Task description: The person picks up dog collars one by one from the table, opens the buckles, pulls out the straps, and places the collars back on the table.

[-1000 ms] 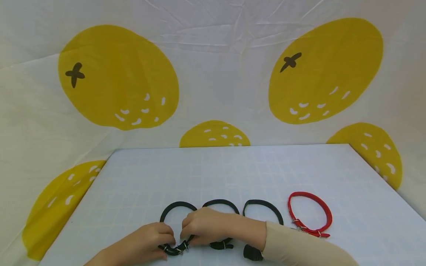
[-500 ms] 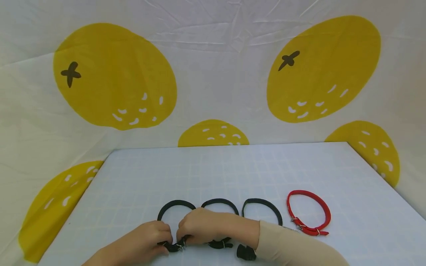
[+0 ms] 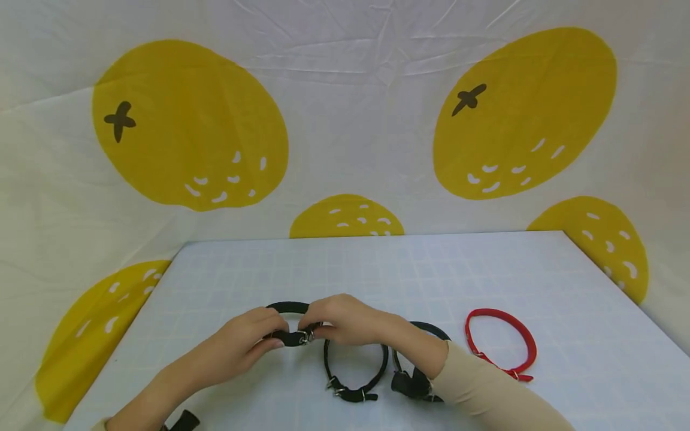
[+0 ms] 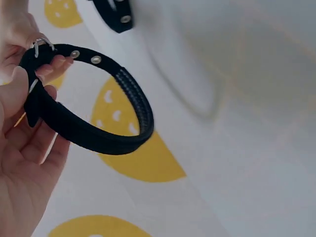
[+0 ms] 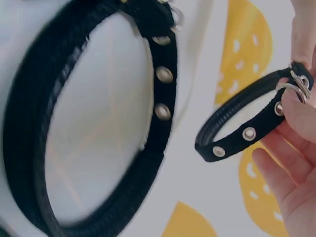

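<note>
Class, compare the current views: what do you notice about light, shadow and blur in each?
Head view: soft, even light, with a faint sheen along the creased cloth; left wrist view: a soft, curved shadow on the table, whose lines look blurred, while the held black collar is clearer; right wrist view: the nearer black collar looms large, its edges slightly soft.
</note>
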`<state>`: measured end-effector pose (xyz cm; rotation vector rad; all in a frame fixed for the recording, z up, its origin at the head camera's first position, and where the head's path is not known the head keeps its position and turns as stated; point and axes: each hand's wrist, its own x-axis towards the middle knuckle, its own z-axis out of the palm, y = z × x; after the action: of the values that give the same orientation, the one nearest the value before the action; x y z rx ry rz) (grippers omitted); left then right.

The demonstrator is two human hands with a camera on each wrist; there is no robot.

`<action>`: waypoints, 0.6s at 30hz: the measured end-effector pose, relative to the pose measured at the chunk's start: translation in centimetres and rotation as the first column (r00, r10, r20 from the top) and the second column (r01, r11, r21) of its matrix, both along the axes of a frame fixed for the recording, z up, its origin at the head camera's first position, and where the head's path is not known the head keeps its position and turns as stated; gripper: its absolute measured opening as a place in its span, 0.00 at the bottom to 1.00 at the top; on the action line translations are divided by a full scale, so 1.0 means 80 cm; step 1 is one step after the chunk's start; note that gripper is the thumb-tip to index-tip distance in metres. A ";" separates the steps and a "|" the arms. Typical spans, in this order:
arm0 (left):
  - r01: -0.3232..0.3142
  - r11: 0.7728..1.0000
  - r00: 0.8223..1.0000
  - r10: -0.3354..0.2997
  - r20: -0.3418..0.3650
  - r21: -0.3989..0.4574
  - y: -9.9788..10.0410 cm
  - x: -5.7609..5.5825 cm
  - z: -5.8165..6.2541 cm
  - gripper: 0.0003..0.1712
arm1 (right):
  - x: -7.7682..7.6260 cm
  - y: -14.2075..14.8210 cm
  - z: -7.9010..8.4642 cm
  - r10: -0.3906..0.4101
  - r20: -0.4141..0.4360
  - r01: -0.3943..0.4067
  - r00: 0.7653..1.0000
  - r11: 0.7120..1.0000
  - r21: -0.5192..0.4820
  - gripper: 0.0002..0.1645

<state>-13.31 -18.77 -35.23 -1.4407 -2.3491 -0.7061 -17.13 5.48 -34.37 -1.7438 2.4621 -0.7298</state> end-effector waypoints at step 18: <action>-0.154 0.979 0.950 0.109 0.294 0.134 0.055 -0.007 0.038 0.07 | -0.010 0.069 0.049 -0.002 0.213 0.047 0.977 0.977 -0.207 0.17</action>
<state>-13.89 -14.34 -32.18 -1.1688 -2.5064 -1.0965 -17.95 10.97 -30.47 -1.5997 2.3406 -1.1529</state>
